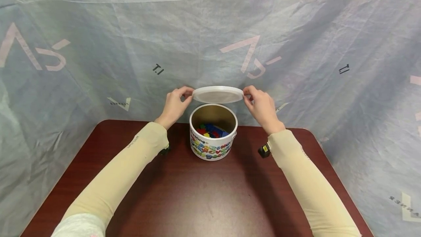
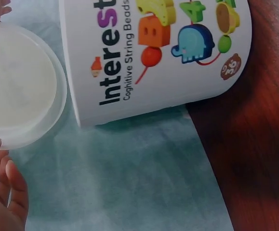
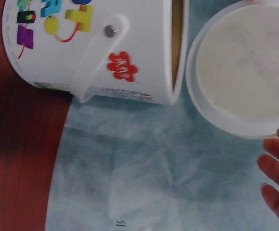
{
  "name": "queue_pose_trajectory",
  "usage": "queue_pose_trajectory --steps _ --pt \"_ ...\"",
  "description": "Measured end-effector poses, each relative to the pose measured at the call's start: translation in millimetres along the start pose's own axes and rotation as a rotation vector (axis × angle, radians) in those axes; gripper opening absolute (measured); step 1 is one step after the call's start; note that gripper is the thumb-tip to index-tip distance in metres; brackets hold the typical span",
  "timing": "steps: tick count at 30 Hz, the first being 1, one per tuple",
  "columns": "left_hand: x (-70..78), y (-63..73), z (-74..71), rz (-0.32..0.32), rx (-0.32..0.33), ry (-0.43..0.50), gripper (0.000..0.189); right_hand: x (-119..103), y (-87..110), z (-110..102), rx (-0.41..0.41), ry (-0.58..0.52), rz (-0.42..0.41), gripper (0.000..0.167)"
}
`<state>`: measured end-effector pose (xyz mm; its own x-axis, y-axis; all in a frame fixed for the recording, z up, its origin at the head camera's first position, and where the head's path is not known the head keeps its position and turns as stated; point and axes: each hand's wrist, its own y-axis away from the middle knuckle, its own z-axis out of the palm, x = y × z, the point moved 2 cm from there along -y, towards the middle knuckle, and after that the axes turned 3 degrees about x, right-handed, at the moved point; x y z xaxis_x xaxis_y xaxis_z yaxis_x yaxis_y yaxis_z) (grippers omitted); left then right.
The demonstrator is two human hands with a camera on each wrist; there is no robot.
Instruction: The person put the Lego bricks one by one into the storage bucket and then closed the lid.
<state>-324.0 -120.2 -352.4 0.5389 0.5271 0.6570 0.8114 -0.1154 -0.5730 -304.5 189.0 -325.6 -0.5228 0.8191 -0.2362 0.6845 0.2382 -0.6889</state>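
Note:
Both hands hold a round white plastic lid (image 1: 218,95) by its opposite edges, raised above and behind a white bucket (image 1: 210,148). The left hand (image 1: 174,106) pinches the lid's left edge between thumb and fingers. At the right edge, the right hand (image 1: 260,106) does the same. Printed with colourful letters and bead pictures, the bucket stands upright with its top uncovered. Inside lie several coloured pieces (image 1: 213,131) in blue, red, yellow and green. The right wrist view shows the lid's pale underside (image 3: 247,67) beside the bucket's rim, and a white handle (image 3: 98,62) hanging down the bucket's side.
The bucket stands near the back of a dark red-brown wooden table (image 1: 204,193). A grey printed cloth (image 1: 197,39) hangs right behind the table and along its sides. Small dark wrist cameras (image 1: 264,150) sit under the sleeves.

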Motion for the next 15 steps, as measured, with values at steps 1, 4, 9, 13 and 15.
queue_pose_trajectory --steps 1,4,9,13,15 --pt "-0.8 0.4 0.3 -0.002 -0.004 -0.006 0.018 0 0.9 1 0.01 0.0 -0.003 0.012" --pt "-2.5 2.1 1.0 -0.007 -0.02 -0.02 0.018 2 3.7 5 0.03 0.006 -0.01 0.011" --pt "-6.1 6.2 1.8 -0.014 -0.036 -0.031 0.019 4 8.6 10 0.026 0.017 -0.031 0.011" --pt "-9.1 8.9 2.6 -0.013 -0.045 -0.034 0.02 3 12.9 11 0.003 0.02 -0.04 0.012" --pt "-10.4 10.3 2.9 -0.012 -0.049 -0.035 0.02 2 15.4 11 -0.016 0.023 -0.039 0.013"
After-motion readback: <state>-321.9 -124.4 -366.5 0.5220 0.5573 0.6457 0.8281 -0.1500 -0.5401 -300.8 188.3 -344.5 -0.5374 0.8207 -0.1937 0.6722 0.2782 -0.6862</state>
